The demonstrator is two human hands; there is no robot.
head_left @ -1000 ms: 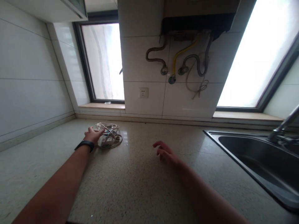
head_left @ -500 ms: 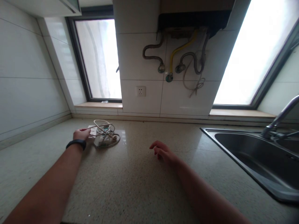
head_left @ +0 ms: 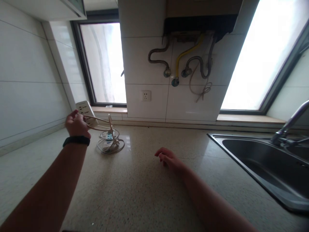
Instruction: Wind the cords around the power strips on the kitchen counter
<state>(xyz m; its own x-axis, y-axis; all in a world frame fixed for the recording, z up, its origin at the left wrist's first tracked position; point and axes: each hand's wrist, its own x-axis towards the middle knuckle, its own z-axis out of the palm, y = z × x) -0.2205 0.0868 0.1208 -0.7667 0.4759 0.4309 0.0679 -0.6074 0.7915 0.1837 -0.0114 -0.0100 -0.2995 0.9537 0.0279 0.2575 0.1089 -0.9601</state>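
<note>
In the head view, my left hand (head_left: 76, 124), with a dark wristband, is closed around a white power strip (head_left: 86, 111) lifted and tilted above the counter at the left. Its white cord (head_left: 98, 118) runs from beside my fingers to the right, into a loose coil. Another power strip (head_left: 109, 136) with blue-green sockets lies on the counter, partly covered by the coiled cord. My right hand (head_left: 169, 158) rests low over the middle of the counter, fingers loosely bent and slightly apart, with nothing in it.
The speckled stone counter (head_left: 135, 190) spans the view. At the right sits a steel sink (head_left: 256, 164) with a faucet (head_left: 287, 124). A wall socket (head_left: 146, 95) is at the back, below hoses from a dark-bottomed wall unit (head_left: 200, 24). A cabinet (head_left: 48, 8) overhangs the upper left.
My left hand has risen, lifting the white power strip off the counter and pulling part of its cord up. My right hand stays in place.
</note>
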